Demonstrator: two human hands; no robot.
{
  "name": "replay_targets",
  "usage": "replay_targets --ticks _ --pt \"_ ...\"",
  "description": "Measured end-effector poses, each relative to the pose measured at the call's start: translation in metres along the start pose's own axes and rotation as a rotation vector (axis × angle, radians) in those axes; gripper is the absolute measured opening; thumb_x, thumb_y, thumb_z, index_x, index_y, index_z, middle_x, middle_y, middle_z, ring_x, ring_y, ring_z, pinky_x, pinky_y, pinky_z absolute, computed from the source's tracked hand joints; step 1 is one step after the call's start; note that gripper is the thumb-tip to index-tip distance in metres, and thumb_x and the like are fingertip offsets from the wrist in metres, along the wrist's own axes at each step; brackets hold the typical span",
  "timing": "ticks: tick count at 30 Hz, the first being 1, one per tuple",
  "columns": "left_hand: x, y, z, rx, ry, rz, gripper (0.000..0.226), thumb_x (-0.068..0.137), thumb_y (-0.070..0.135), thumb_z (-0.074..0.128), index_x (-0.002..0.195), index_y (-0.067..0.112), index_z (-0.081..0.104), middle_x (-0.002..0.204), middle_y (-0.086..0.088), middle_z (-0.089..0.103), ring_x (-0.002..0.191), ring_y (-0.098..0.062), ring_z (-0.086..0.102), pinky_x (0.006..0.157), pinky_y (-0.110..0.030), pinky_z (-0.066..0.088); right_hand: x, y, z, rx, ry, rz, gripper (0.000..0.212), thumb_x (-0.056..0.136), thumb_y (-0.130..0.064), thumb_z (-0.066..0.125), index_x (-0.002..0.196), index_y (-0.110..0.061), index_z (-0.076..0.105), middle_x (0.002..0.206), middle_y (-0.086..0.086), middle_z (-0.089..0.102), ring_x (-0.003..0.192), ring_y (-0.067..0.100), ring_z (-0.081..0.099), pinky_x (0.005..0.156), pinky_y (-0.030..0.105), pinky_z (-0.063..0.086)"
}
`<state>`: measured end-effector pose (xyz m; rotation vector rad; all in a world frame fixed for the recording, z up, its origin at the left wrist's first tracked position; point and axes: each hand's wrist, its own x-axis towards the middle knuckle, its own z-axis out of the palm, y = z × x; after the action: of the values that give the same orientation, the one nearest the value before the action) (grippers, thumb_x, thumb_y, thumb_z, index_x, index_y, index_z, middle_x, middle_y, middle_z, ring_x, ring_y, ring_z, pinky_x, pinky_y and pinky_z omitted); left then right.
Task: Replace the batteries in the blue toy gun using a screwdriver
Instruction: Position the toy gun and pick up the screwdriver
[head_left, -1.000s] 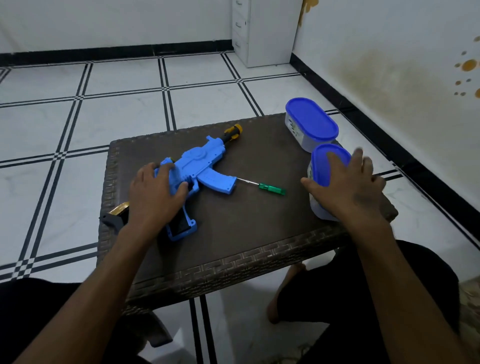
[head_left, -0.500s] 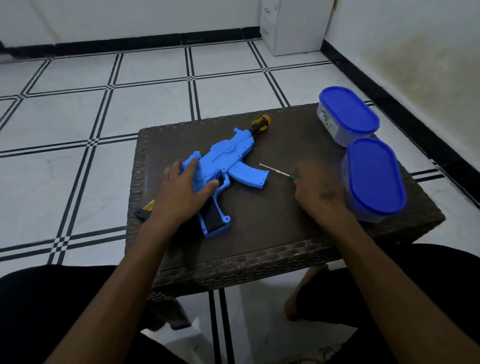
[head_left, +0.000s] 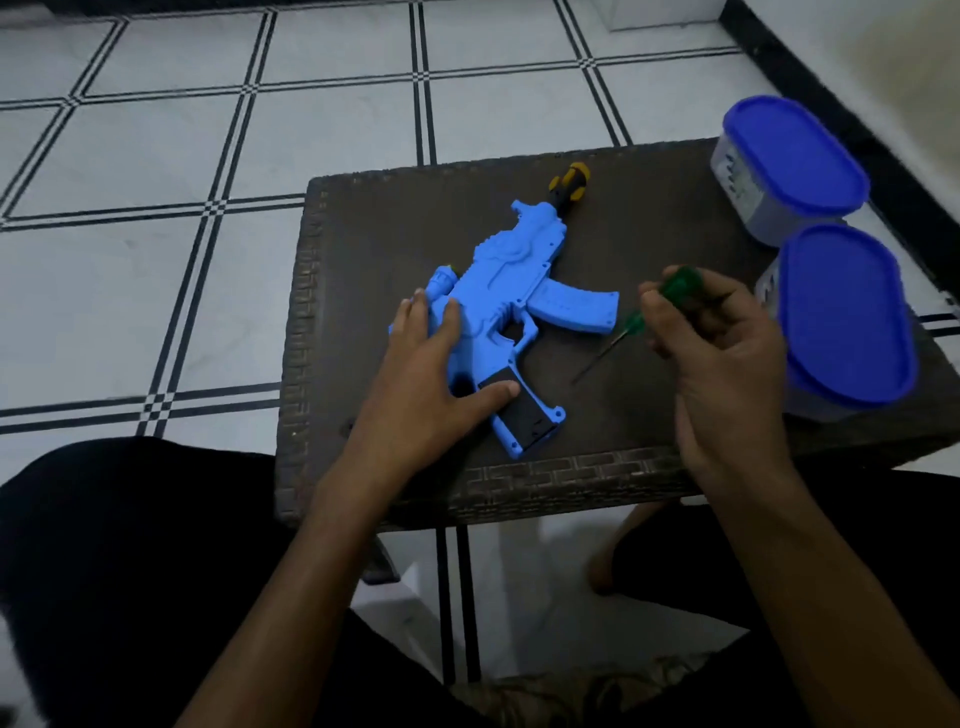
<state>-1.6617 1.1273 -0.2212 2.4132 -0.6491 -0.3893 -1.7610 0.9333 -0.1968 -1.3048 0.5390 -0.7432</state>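
The blue toy gun (head_left: 511, 291) lies flat on the dark woven table (head_left: 649, 228), its yellow-and-black muzzle pointing away and its black-panelled grip toward me. My left hand (head_left: 431, 364) presses flat on the gun's rear, thumb on the black grip panel. My right hand (head_left: 711, 332) holds the green-handled screwdriver (head_left: 631, 325) just right of the gun; its thin shaft slants down-left, tip close to the tabletop.
Two grey tubs with blue lids (head_left: 789, 156) (head_left: 847, 317) stand at the table's right edge, close to my right hand. White tiled floor with black lines surrounds the table. A wall runs along the right.
My right hand left the near tub, reached the screwdriver on the table and has picked it up. My left hand stays on the gun. The view has tilted down.
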Motion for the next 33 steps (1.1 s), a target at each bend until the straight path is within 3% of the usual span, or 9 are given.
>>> replay_targets --ticks 5,10,14,19,33 --pt "-0.001 0.006 0.004 0.049 -0.039 -0.037 0.116 0.074 0.067 0.067 0.161 0.02 0.006 0.168 -0.003 -0.016 0.154 -0.016 -0.017 0.122 -0.033 0.003 -0.016 -0.002 0.01 -0.041 -0.074 -0.044 0.031 0.081 -0.033 0.07 0.107 -0.017 0.066 0.105 0.008 0.072 0.096 0.013 0.069 0.084 0.026 0.054" --pt "0.001 0.009 0.003 0.016 -0.01 -0.065 0.116 0.074 0.061 0.073 0.161 0.019 0.01 0.169 -0.003 -0.012 0.155 -0.017 -0.015 0.123 -0.036 0.005 -0.033 -0.016 0.018 -0.048 -0.247 -0.158 0.021 0.09 -0.011 0.064 0.111 -0.008 0.063 0.096 0.004 0.073 0.087 0.02 0.073 0.083 0.032 0.057" --pt "0.001 0.013 0.008 0.004 0.044 -0.078 0.112 0.074 0.06 0.075 0.16 0.018 0.018 0.169 -0.004 -0.007 0.156 -0.018 -0.01 0.124 -0.038 0.011 -0.045 -0.016 0.024 0.01 -0.273 -0.188 0.027 0.089 -0.001 0.063 0.115 -0.006 0.06 0.095 0.01 0.071 0.088 0.021 0.073 0.083 0.029 0.057" --pt "0.001 0.013 0.008 0.012 0.049 -0.082 0.11 0.074 0.059 0.077 0.159 0.018 0.021 0.17 -0.006 -0.005 0.156 -0.02 -0.007 0.124 -0.04 0.014 -0.041 -0.012 0.025 0.014 -0.29 -0.181 0.029 0.088 -0.003 0.064 0.116 0.0 0.059 0.094 0.01 0.07 0.09 0.025 0.073 0.083 0.026 0.056" --pt "0.001 0.011 0.01 0.011 0.056 -0.075 0.11 0.073 0.062 0.075 0.159 0.018 0.022 0.17 -0.006 -0.003 0.156 -0.018 -0.007 0.126 -0.041 0.013 -0.041 -0.014 0.022 0.001 -0.344 -0.198 0.032 0.088 -0.001 0.064 0.119 -0.009 0.058 0.096 0.009 0.07 0.09 0.022 0.072 0.083 0.027 0.055"
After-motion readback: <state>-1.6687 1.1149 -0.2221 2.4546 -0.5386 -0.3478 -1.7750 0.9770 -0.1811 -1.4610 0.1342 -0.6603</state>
